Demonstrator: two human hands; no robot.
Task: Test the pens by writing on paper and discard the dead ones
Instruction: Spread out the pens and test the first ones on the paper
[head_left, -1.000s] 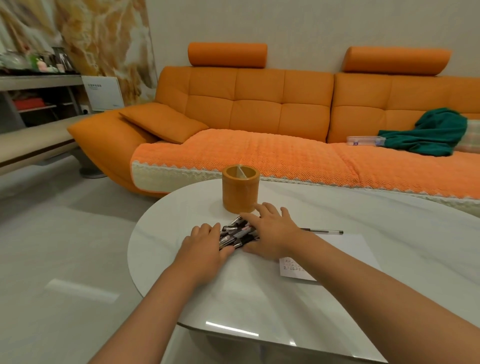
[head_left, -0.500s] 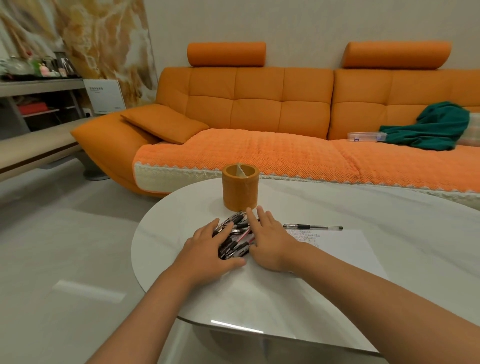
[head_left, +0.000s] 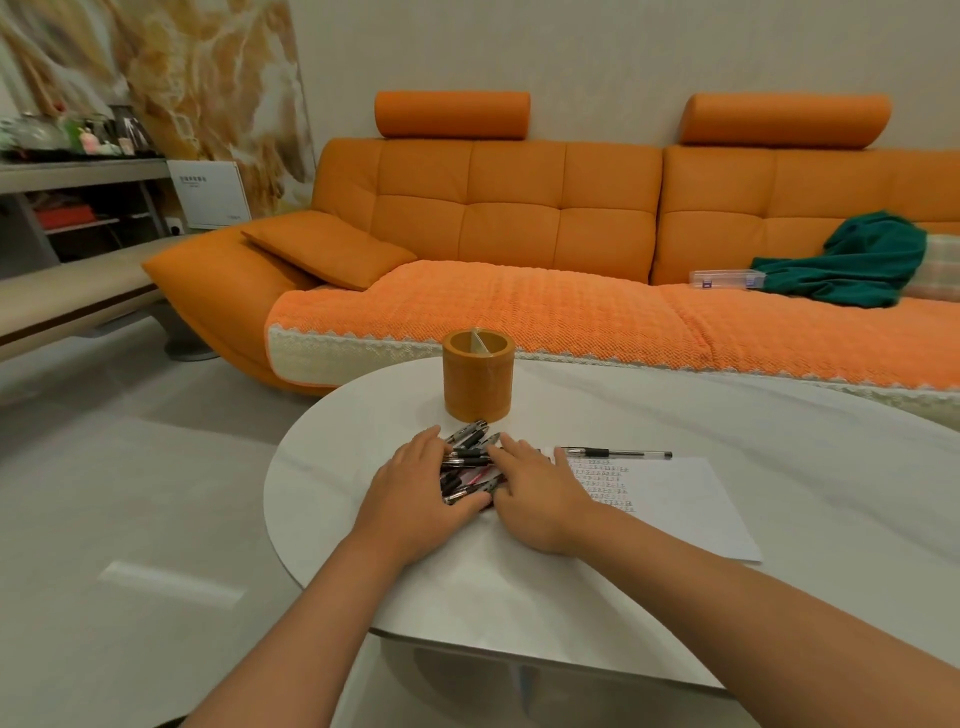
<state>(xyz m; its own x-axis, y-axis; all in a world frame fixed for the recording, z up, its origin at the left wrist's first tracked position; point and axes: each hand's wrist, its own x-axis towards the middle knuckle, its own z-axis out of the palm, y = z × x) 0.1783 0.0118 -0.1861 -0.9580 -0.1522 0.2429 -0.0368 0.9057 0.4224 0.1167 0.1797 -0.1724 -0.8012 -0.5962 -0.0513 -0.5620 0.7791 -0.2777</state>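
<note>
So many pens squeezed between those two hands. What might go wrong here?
The pile of pens is loose, only hemmed between the left hand and right hand; one may slip out and roll off the curved edge of the table. The orange holder stands just behind the pile, so a forward shove might knock it. The lone pen along the far edge of the paper could get swept into the pile.

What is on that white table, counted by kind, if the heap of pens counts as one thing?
Orange pen holder: 1
Sheet of paper: 1
Pen lying apart: 1
Heap of pens: 1 (the pens in it are too tangled to count)
Total: 4
</note>
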